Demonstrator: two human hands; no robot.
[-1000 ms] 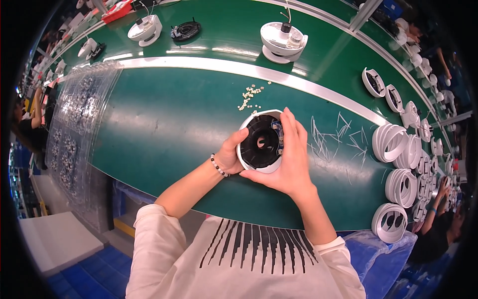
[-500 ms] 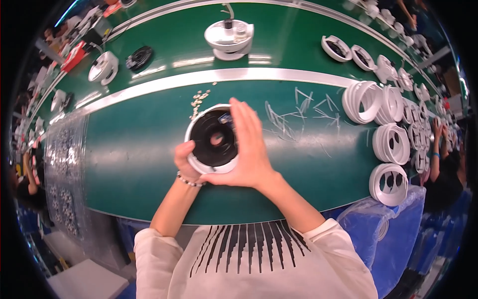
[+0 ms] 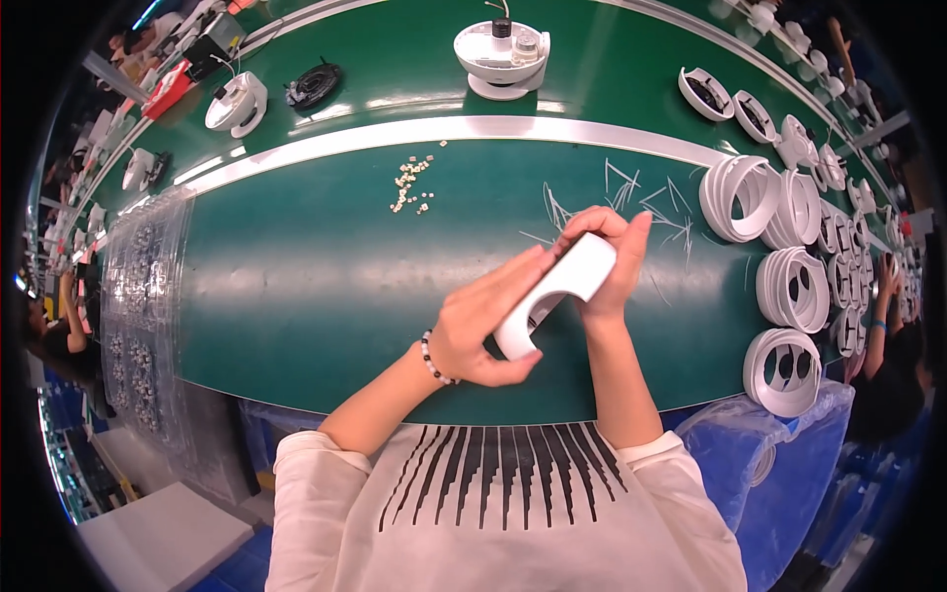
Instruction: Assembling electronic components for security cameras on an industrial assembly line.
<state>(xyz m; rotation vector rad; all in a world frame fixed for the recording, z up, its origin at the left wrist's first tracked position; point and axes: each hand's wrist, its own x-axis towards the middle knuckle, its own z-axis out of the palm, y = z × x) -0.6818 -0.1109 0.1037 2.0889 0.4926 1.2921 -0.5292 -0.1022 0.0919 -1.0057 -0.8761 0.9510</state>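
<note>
Above the green table (image 3: 296, 326), both hands grip a white ring-shaped plastic housing (image 3: 582, 269). It is tipped on its side, so its white outer wall with a curved cutout faces me. Little of the dark inner part shows. My left hand (image 3: 473, 331), with a beaded bracelet at the wrist, presses along the housing's left and lower end, thumb beneath. On the upper right end my right hand (image 3: 617, 276) curls its fingers over the rim. Small beige pieces (image 3: 406, 185) lie beyond the hands, and thin white strips (image 3: 631, 192) lie behind the right one.
Stacked white rings (image 3: 779, 286) line the table's right side, some with black parts inside. Clear plastic trays (image 3: 143, 286) stand at the left edge. Past a pale rail (image 3: 464, 128), a green belt carries a white round unit (image 3: 501, 59). A blue plastic-covered bin (image 3: 760, 464) is lower right.
The housing has moved right and turned from its dark open face toward me onto its side. Both hands have shifted right with it, still gripping. The view has shifted slightly.
</note>
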